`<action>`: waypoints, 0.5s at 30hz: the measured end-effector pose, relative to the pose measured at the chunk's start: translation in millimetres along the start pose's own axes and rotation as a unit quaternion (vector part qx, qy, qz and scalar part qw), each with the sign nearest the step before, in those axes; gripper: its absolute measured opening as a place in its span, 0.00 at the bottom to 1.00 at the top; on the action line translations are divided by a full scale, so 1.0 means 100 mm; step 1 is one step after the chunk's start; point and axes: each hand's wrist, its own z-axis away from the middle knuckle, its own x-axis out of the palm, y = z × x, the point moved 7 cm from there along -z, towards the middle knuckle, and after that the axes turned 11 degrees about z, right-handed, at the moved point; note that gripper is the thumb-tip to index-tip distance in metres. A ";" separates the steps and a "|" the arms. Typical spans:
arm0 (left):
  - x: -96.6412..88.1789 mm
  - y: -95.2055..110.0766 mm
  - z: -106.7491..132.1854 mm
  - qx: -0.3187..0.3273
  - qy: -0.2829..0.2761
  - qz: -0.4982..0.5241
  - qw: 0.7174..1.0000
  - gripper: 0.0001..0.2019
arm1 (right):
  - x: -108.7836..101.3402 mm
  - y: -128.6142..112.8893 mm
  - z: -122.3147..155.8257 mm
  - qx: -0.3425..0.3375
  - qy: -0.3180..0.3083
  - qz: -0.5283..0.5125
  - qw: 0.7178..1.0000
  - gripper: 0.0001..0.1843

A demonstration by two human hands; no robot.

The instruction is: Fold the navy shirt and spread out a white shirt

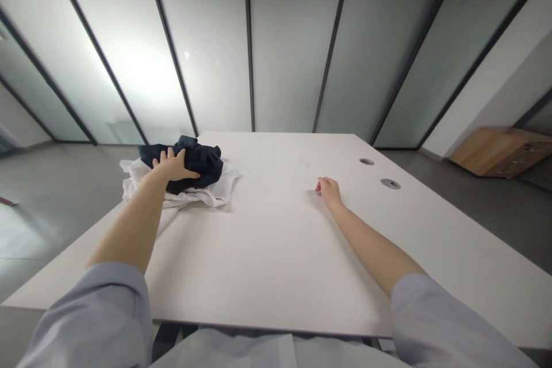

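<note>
My left hand (173,167) lies on top of a crumpled dark navy cloth (202,162), its fingers spread and the thumb pointing right. Under the navy cloth is a rumpled white cloth (222,190), which hangs partly over the table's left edge. Whether either one is a garment cannot be made out. Over the middle-right of the white table (259,264), my right hand (329,190) is closed with its fingers curled in. Nothing shows in it, and it is well apart from the cloths.
Two round cable grommets (390,183) are set into the table's right side. Behind the table stands a frosted glass partition (284,46) with dark frames. A wooden cabinet (495,152) is on the floor at the far right.
</note>
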 end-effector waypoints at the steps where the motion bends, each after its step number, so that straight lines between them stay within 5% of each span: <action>1: -0.10 0.13 0.04 0.033 0.024 0.009 0.999 0.54 | 0.01 0.00 0.00 0.000 -0.002 0.001 1.000 0.16; 4: -0.30 0.74 0.29 0.204 0.102 0.087 0.970 0.44 | 0.00 0.02 -0.02 0.031 -0.001 -0.013 0.999 0.15; 7: -0.09 1.34 0.55 0.316 0.110 0.195 0.922 0.30 | 0.01 0.05 -0.03 0.065 -0.018 -0.043 0.997 0.12; 10: 0.49 1.72 0.61 0.297 0.070 0.254 0.918 0.20 | 0.06 0.04 -0.02 0.052 -0.079 -0.063 0.993 0.09; 15: 1.29 1.82 0.55 0.192 0.061 0.237 0.950 0.14 | 0.01 0.06 0.01 0.031 -0.064 -0.053 0.996 0.11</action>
